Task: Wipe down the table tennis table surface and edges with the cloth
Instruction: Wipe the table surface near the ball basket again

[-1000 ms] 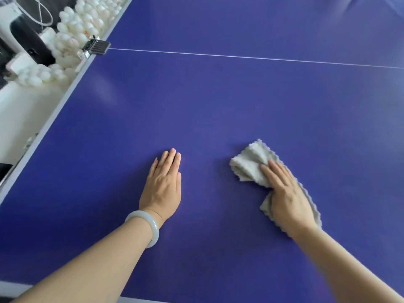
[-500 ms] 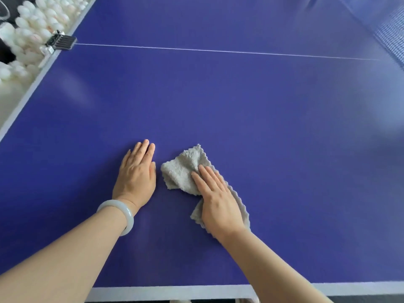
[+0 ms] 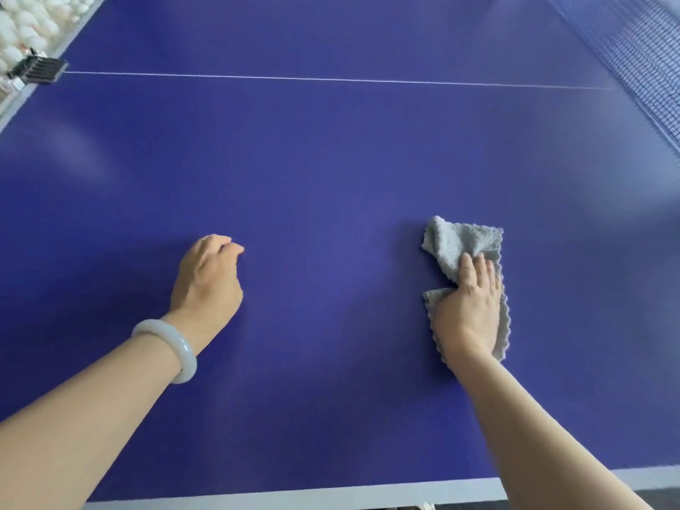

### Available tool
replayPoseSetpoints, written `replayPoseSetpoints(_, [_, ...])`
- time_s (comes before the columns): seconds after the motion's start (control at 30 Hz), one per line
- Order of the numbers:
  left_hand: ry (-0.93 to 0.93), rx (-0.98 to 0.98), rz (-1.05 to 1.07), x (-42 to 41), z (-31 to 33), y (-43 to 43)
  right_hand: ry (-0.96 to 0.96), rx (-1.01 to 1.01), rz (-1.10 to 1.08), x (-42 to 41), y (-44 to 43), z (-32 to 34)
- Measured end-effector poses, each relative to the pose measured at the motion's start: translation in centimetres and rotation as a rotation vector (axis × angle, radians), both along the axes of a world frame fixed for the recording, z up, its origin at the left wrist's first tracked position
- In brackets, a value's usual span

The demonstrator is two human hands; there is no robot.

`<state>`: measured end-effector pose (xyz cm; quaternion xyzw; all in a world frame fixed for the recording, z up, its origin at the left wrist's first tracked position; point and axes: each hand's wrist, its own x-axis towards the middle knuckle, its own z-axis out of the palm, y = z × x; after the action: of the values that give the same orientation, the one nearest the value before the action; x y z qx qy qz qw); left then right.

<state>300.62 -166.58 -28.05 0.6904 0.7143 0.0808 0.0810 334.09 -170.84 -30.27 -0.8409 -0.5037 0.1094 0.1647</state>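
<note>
Across the broad blue table tennis table (image 3: pixel 331 160), wiping seems mid-way: the crumpled grey fleece cloth (image 3: pixel 463 244) lies right of centre under the flat-pressed right hand (image 3: pixel 467 307); the left hand (image 3: pixel 206 281) rests curled, empty; the pale edges (image 3: pixel 294 495) likely await.

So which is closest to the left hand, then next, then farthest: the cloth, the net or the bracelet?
1. Bracelet, on the left hand side's own wrist.
2. Cloth, off to the right, under the right hand.
3. Net, far upper right.
</note>
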Motion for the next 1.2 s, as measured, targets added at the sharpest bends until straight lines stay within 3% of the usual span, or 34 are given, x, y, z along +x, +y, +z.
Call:
replayPoseSetpoints(0.13, [-0.052, 0.076, -0.339, 10.3, -0.3, 0.6, -0.017, 0.004, 0.044, 0.4, 0.2, -0.2])
replayPoseSetpoints(0.27, [0.059, 0.017, -0.376, 15.7, -2.2, 0.4, 0.006, 0.057, 0.106, 0.2, -0.2, -0.2])
replayPoseSetpoints(0.47, [0.033, 0.048, -0.371, 16.1, -3.0, 0.2, 0.027, 0.073, 0.687, 5.1, -6.9, 0.5])
replayPoseSetpoints(0.53, [0.032, 0.050, -0.365, 16.4, -3.0, 0.2, -0.008, 0.065, 0.526, 10.1, -7.2, 0.8])
replayPoseSetpoints(0.6, [0.039, 0.044, -0.350, 16.4, -2.9, 0.1, -0.003, 0.048, 0.156, 13.6, -5.7, 1.0])
replayPoseSetpoints(0.67, [0.045, 0.036, -0.347, 16.5, -2.9, 0.1, -0.017, 0.023, -0.117, 13.4, -4.0, 0.9])
replayPoseSetpoints(0.7, [0.044, 0.034, -0.345, 16.6, -2.9, 0.1, -0.026, 0.005, -0.147, 11.8, -3.5, 1.2])
replayPoseSetpoints(0.77, [0.039, 0.037, -0.347, 16.6, -2.9, 0.0, -0.021, 0.037, 0.004, 6.5, -4.3, 1.0])
replayPoseSetpoints(0.87, [0.031, 0.052, -0.358, 16.5, -2.9, 0.2, 0.030, 0.080, 0.498, 0.2, -9.3, 0.4])
replayPoseSetpoints(0.97, [0.017, 0.051, -0.366, 16.5, -2.9, 0.1, 0.045, 0.055, 0.749, 4.5, -10.0, 1.0])
replayPoseSetpoints(1.03, [0.016, 0.050, -0.360, 16.6, -3.0, -0.1, 0.028, 0.098, 0.580, 9.2, -8.1, 1.3])
replayPoseSetpoints(1.1, [0.025, 0.042, -0.350, 16.6, -3.0, -0.1, 0.006, 0.071, 0.253, 13.2, -4.9, 1.7])
replayPoseSetpoints(1.2, [0.033, 0.044, -0.348, 16.6, -2.9, 0.1, 0.001, -0.036, -0.080, 10.8, -1.4, 1.4])
